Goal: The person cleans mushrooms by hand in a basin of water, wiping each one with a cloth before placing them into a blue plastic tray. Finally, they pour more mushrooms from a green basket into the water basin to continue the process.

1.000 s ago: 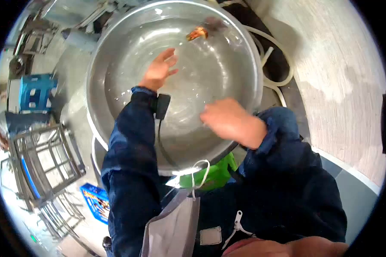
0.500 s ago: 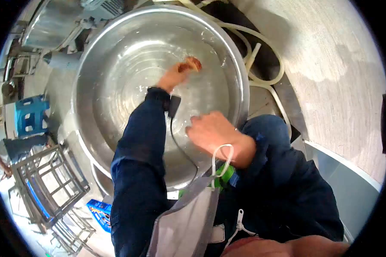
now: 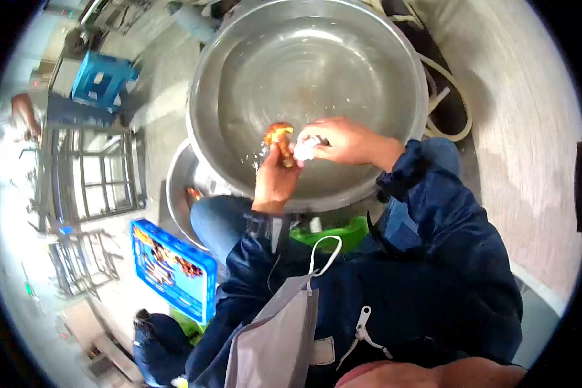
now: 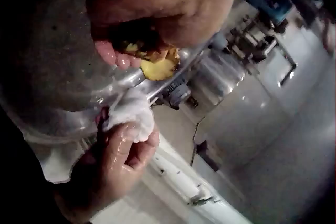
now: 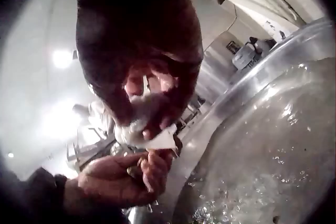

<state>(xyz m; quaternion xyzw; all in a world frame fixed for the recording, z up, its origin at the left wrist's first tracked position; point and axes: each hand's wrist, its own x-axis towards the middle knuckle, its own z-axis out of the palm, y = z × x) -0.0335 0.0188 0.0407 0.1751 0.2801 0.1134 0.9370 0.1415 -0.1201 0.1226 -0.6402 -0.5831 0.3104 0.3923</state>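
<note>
- Grey face mask (image 3: 271,336): closest to camera.
- Left hand (image 3: 275,186): fingers grasping brown mushroom (image 3: 279,131) by stem, cap pointing away from body.
- Right hand (image 3: 350,142): fingers clenched on white cloth (image 3: 306,149), just beside mushroom stem; contact unclear.
- Mushroom held over near-left part of big metal basin (image 3: 258,74), water inside.
- Smaller metal basin (image 3: 180,184): beside big one, left.
- Blue container (image 3: 209,288): further left.
- Pale hose (image 3: 462,129): past basin, right.
- Blue stool (image 3: 97,81): floor, far left.

Mushroom (image 3: 279,133) mostly covered by left hand (image 3: 276,184) in left-wrist view. White cloth (image 3: 305,149) partly hidden by right hand (image 3: 348,140). Large basin's (image 3: 265,77) far rim cut off, head view. Scrap (image 3: 194,193) in smaller basin (image 3: 180,176) too small to identify.
</note>
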